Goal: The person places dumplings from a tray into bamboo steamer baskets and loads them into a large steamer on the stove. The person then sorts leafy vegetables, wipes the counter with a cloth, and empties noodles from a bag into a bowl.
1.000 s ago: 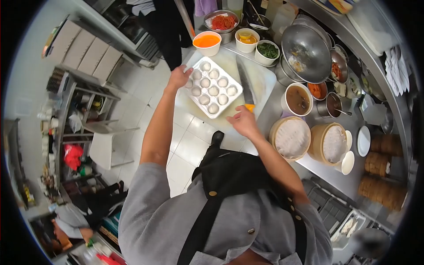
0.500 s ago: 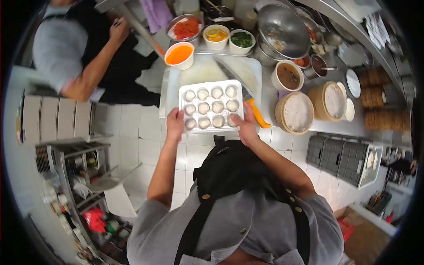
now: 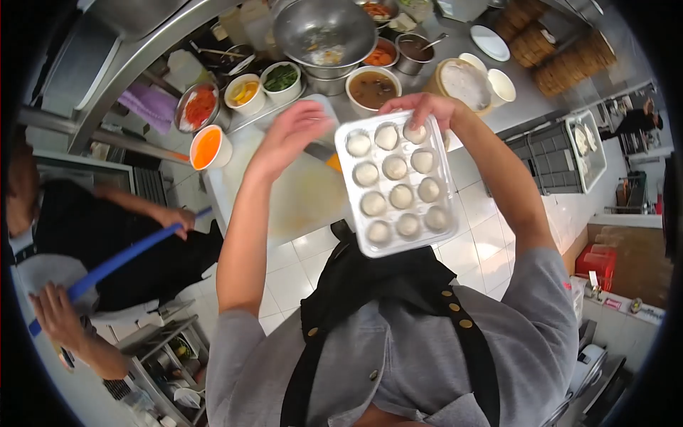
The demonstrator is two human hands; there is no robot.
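Note:
A white plastic tray (image 3: 415, 178) with several round white balls in its cups hangs in front of my apron. My right hand (image 3: 425, 110) grips its upper edge, the thumb over a top cup. My left hand (image 3: 293, 139) is off the tray, raised over the white cutting board (image 3: 267, 186), fingers apart and slightly blurred, with nothing in it. Between that hand and the tray lies a knife, its orange handle (image 3: 333, 162) partly covered by the tray.
Beyond the board stand a cup of orange filling (image 3: 210, 148), a bowl of greens (image 3: 280, 80), a metal wok (image 3: 325, 32) and a soup bowl (image 3: 373, 89). A bamboo steamer (image 3: 464, 84) sits right. At left, another person (image 3: 107, 235) holds a blue pole (image 3: 121, 257).
The tray has moved to the right and turned in my right hand. My left hand has let go of it and risen over the board. The view has swung right.

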